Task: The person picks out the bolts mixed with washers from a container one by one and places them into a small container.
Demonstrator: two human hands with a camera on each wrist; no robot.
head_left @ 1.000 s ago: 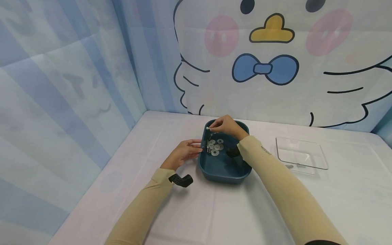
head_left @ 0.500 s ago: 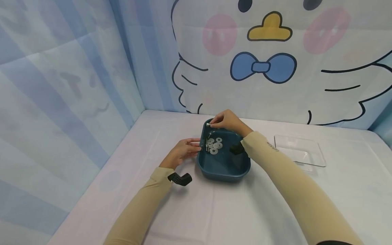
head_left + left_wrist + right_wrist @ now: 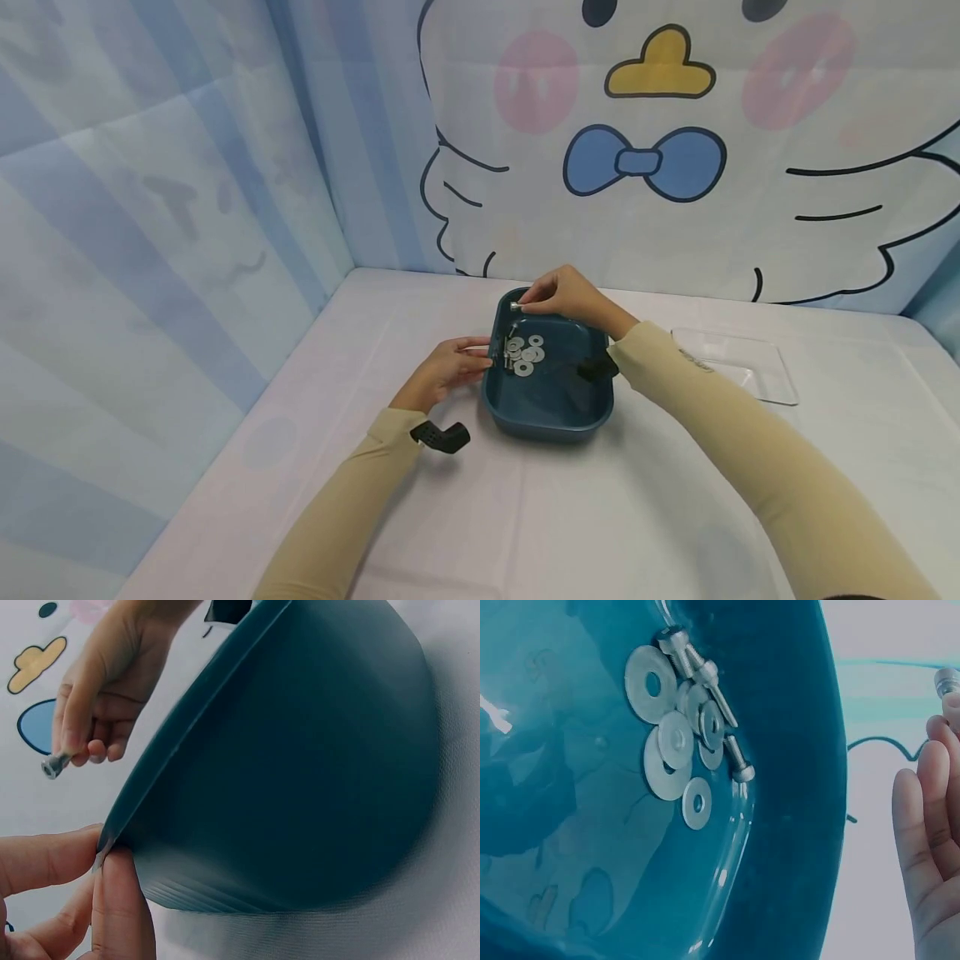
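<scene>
A dark teal tub (image 3: pixel 551 421) stands on the table, and in the left wrist view its outer wall (image 3: pixel 300 772) fills much of the frame. My left hand (image 3: pixel 447 373) pinches the tub's left rim between thumb and fingertips. Over the tub's far end, my right hand (image 3: pixel 568 302) holds a silver socket-head bolt (image 3: pixel 515 307) by the fingertips; the left wrist view shows the bolt's hollow head (image 3: pixel 51 766) pointing outward. Several flat washers (image 3: pixel 666 742) lie inside the tub, some overlapping. Several bolts (image 3: pixel 739 761) lie beside the washers, along the tub's wall.
A clear plastic tray (image 3: pixel 776 379) lies on the right of the table, partly behind the right sleeve (image 3: pixel 720 408). The table (image 3: pixel 435 517) wears a pale cloth. Behind it hangs a printed curtain (image 3: pixel 645 233), with another curtain (image 3: pixel 172 233) on the left.
My right hand has shifted slightly to the right and away, still holding the bolt. My left hand has stayed at the rim. The right sleeve now covers more of the clear tray.
</scene>
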